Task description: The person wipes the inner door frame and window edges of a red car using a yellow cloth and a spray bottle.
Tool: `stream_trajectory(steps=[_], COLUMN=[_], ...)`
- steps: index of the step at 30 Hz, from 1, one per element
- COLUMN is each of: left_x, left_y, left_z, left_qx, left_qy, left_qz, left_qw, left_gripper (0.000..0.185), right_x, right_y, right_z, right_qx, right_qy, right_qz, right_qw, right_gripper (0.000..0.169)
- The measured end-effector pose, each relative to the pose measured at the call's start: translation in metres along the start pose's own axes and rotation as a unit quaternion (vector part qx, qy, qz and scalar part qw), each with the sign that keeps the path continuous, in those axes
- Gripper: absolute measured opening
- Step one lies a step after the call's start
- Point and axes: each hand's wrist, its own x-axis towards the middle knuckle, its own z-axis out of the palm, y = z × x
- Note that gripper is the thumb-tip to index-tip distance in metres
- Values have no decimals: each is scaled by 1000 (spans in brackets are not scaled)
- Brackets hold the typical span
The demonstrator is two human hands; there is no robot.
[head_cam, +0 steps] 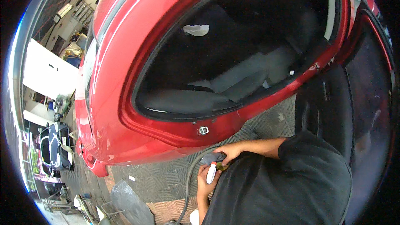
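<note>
My left hand (204,177) is closed around a small white bottle-like piece (211,175) with a red end. My right hand (232,151) grips a dark grey hand tool (213,157), probably a sander. A yellow-green pad (222,166) lies between the two hands, partly covered by fingers. From beside the tool a grey hose (188,181) runs down to the floor. Both hands are close to my black-shirted torso. Just past them is the red car body (175,137), with a metal door striker (203,130) on its door frame.
The car's open door (325,100) stands to my right. Black seats (187,100) show inside the opening. On the floor mat (162,178) lie a small white piece (131,178) and a grey sheet (131,201). Farther off are a parked car (57,145) and a white panel (47,68).
</note>
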Motion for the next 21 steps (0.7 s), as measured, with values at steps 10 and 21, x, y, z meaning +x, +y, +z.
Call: stream_trajectory(steps=[10,21], left_x=[3,-2], left_y=[-22,-3], left_z=[9,0], left_qx=[-24,-110], left_qy=[9,28], left_qz=[56,21], left_qw=[998,993], left_gripper=[35,30], right_x=[11,2], right_y=[-17,-79], right_z=[5,-45], right_qx=[45,480], right_qy=[67,23], right_qz=[87,-8], right_qw=[993,877], right_gripper=[53,59])
